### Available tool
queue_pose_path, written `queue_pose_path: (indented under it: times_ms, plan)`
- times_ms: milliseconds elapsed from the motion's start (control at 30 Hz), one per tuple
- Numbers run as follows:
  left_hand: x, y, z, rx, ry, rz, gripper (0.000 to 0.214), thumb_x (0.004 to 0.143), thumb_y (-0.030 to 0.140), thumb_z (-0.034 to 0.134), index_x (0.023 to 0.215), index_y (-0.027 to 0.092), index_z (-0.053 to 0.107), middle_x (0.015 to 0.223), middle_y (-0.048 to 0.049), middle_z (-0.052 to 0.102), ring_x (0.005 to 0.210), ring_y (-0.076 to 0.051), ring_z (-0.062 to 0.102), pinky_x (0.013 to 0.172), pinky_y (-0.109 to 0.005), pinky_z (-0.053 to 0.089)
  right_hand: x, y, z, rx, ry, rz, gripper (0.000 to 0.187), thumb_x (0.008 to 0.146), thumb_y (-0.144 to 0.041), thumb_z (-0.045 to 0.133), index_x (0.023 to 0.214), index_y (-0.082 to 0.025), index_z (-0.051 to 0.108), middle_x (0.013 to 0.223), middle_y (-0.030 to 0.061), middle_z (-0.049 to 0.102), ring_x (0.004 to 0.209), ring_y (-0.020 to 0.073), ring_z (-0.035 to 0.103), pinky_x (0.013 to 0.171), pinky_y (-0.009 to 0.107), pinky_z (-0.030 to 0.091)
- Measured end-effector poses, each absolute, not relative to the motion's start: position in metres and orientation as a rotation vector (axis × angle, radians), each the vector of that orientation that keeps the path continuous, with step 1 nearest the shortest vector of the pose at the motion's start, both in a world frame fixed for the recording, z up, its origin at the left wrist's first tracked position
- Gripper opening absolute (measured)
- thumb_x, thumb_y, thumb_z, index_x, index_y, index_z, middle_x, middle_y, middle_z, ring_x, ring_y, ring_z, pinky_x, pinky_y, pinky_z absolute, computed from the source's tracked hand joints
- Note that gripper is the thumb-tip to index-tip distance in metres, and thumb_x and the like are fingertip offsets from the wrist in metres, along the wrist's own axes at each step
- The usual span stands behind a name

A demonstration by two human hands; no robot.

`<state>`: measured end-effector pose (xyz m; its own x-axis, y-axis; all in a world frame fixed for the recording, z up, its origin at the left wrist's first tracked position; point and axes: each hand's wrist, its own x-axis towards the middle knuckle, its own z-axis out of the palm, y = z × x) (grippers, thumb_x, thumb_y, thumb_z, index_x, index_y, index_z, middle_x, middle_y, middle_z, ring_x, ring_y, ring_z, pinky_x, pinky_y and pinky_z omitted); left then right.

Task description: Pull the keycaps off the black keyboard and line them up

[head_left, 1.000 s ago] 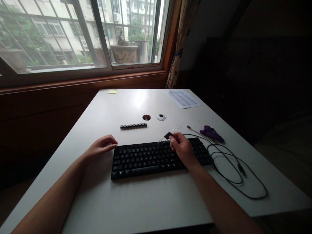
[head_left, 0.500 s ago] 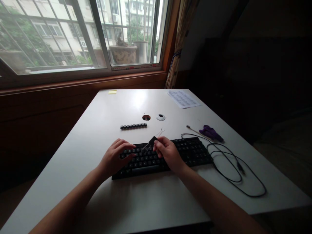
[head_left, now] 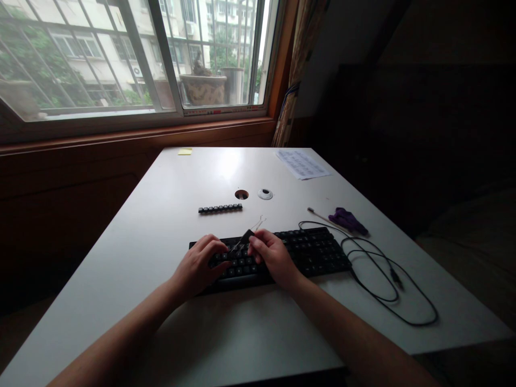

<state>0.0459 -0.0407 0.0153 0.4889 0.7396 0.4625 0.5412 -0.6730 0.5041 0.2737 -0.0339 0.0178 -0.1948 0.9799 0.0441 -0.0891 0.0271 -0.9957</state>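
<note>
A black keyboard [head_left: 314, 250] lies across the near middle of the white table [head_left: 169, 215]. My right hand [head_left: 272, 258] is over its left half, pinching a small wire keycap puller [head_left: 246, 235] with a black grip, its wire loops pointing down-left at the keys. My left hand [head_left: 199, 266] rests on the keyboard's left end, fingers curled down on the keys beside the puller. A row of loose black keycaps [head_left: 220, 208] lies on the table behind the keyboard.
The keyboard's black cable [head_left: 387, 290] loops on the right. A purple cloth [head_left: 347, 219] and a thin stick lie right of centre. A cable hole [head_left: 241, 194], its white cap [head_left: 265, 194], a printed sheet [head_left: 302, 163] and a yellow note [head_left: 185, 151] lie further back.
My right hand carried the puller from the keyboard's upper middle leftward to its left half. My left hand moved from the table onto the keyboard's left end.
</note>
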Motion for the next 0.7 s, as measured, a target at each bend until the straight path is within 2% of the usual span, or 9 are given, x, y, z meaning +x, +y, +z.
queue_pose_path:
  times_ms: [433,700]
  plan:
    - [0.0456,-0.0392,0.0143,2.422,1.079,0.947,0.011,0.090,0.027,0.063,0.097,0.021,0.056,0.094,-0.0053,0.057,0.083,-0.017,0.057,0.072,-0.029,0.049,0.2752,-0.0340,0.0164,-1.042,-1.348,1.382,0.022,0.088,-0.043,0.062,0.088,-0.022,0.060,0.068,-0.0019,0.064,0.051,0.0093,0.048,0.052,0.024,0.039]
    - [0.0448,-0.0380,0.0140,2.428,1.095,0.906,0.016,0.090,0.025,0.063,0.105,0.022,0.058,0.098,-0.0061,0.058,0.087,-0.019,0.058,0.076,-0.031,0.050,0.2752,-0.0344,0.0185,-1.022,-1.299,1.370,0.022,0.088,-0.043,0.062,0.087,-0.021,0.059,0.067,-0.0025,0.062,0.053,0.0096,0.047,0.054,0.024,0.038]
